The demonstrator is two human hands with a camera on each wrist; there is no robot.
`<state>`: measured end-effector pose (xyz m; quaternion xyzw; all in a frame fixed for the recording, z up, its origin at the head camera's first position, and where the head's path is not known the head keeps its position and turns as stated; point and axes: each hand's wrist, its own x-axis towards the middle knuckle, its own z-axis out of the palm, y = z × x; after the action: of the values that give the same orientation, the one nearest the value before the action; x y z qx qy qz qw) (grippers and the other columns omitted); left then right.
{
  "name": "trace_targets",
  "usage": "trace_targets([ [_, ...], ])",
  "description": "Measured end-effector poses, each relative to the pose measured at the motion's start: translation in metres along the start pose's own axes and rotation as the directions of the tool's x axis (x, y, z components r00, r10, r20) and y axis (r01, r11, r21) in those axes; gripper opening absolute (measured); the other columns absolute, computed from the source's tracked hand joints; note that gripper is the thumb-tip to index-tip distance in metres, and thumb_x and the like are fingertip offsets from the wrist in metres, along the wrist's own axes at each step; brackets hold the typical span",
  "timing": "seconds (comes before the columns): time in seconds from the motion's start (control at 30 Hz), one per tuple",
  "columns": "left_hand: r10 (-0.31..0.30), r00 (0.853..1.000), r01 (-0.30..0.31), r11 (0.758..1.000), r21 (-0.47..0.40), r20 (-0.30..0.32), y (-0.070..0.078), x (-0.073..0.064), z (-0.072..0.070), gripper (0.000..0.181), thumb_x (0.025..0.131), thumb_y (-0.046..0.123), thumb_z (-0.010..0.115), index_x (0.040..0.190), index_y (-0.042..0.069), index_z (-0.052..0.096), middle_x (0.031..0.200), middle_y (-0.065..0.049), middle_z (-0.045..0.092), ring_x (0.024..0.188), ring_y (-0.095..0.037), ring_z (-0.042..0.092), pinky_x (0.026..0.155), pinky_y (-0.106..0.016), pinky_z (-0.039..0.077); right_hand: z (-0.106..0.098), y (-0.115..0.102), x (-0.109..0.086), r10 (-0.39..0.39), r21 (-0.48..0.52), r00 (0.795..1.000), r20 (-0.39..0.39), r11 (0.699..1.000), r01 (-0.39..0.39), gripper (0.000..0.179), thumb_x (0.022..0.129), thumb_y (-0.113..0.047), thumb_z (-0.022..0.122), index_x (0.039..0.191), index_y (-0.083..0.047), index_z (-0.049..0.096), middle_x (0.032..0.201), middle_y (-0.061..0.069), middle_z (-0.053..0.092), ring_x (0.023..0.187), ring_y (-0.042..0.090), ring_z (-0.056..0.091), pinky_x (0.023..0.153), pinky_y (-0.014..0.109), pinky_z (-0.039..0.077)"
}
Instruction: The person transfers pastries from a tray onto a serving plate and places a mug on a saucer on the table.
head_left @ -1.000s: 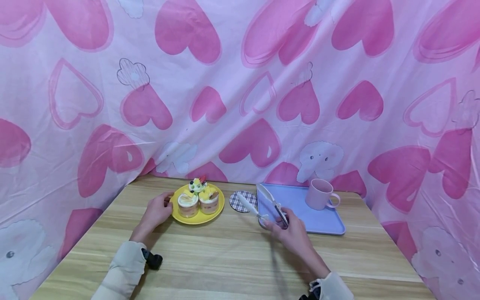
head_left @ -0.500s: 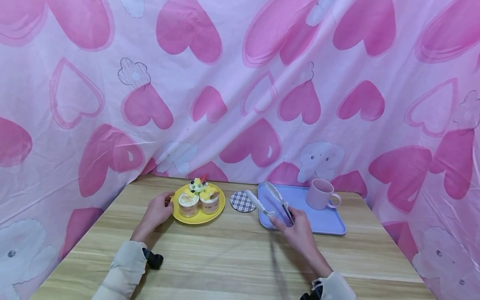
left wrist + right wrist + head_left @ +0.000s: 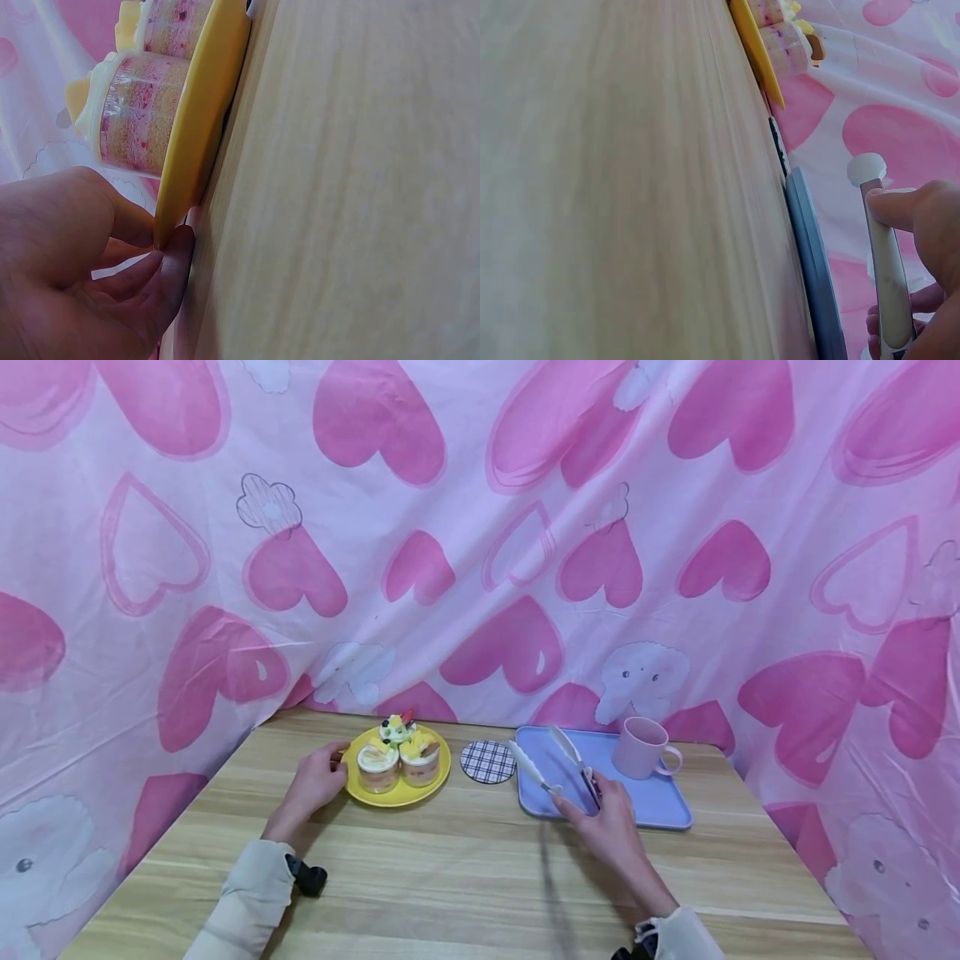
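My left hand [image 3: 317,782] pinches the left rim of a yellow plate [image 3: 405,797]; in the left wrist view the thumb lies above the rim and fingers below. Three small cakes in clear cups stand on the plate, among them a front left cake [image 3: 377,768], topped with cream and fruit. My right hand [image 3: 611,822] holds a pair of tongs [image 3: 532,770], with white tips spread apart and nothing between them. The tongs are over the left part of a blue tray [image 3: 652,810]. In the right wrist view the thumb presses along one arm of the tongs [image 3: 889,277].
A pink mug [image 3: 639,750] stands on the tray's right side, handle to the right. Between plate and tray lies a round checked coaster [image 3: 487,762]. The wooden table [image 3: 435,885] ends at a pink heart-patterned cloth [image 3: 480,560] behind and at both sides.
My right hand has moved to the right with the tongs, away from the coaster and farther over the tray. The left hand and the plate have stayed in place.
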<state>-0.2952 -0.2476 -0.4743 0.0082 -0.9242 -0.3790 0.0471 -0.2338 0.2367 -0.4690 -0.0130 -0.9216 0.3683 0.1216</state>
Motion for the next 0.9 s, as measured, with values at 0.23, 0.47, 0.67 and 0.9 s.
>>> trace_targets([
  [0.23, -0.006, 1.0, 0.006, 1.0, 0.006, 0.004, 0.0, 0.0, 0.0, 0.054, 0.104, 0.005, 0.051, 0.157, -0.007, 0.048, 0.142, -0.032, 0.063, 0.123, -0.04, 0.063, 0.1, -0.05, 0.059, -0.008, 0.009, -0.003, 0.011, 0.007, 1.0, 0.006, 1.0, -0.011, 0.101, 0.092, -0.057, 0.081, 0.162, 0.003, 0.041, 0.147, 0.026, 0.054, 0.135, 0.04, 0.051, 0.116, 0.062, 0.046],
  [0.47, -0.013, 1.0, 0.013, 1.0, 0.002, 0.013, -0.001, 0.001, 0.0, 0.055, 0.105, 0.007, 0.05, 0.158, -0.006, 0.047, 0.144, -0.032, 0.062, 0.125, -0.04, 0.062, 0.103, -0.05, 0.059, -0.016, 0.019, -0.005, -0.016, -0.007, 1.0, -0.02, 1.0, 0.016, 0.096, 0.092, -0.053, 0.083, 0.158, 0.006, 0.047, 0.146, 0.03, 0.058, 0.138, 0.044, 0.052, 0.115, 0.062, 0.045],
  [0.67, -0.007, 1.0, 0.007, 1.0, 0.008, 0.009, 0.001, 0.0, 0.0, 0.055, 0.104, 0.006, 0.05, 0.157, -0.007, 0.048, 0.142, -0.032, 0.063, 0.123, -0.038, 0.063, 0.1, -0.048, 0.06, -0.023, 0.026, -0.009, -0.03, -0.015, 0.999, -0.04, 0.999, 0.029, 0.09, 0.091, -0.046, 0.086, 0.152, 0.01, 0.052, 0.142, 0.033, 0.06, 0.135, 0.047, 0.054, 0.112, 0.063, 0.046],
  [0.9, 0.005, 1.0, -0.005, 1.0, 0.012, 0.008, 0.001, -0.001, -0.002, 0.054, 0.104, 0.005, 0.051, 0.156, -0.008, 0.049, 0.14, -0.033, 0.063, 0.121, -0.039, 0.063, 0.098, -0.048, 0.06, -0.035, 0.041, -0.012, -0.011, -0.027, 0.999, -0.038, 1.0, 0.01, 0.092, 0.088, -0.047, 0.089, 0.149, 0.012, 0.053, 0.144, 0.036, 0.061, 0.137, 0.05, 0.057, 0.116, 0.064, 0.047],
])
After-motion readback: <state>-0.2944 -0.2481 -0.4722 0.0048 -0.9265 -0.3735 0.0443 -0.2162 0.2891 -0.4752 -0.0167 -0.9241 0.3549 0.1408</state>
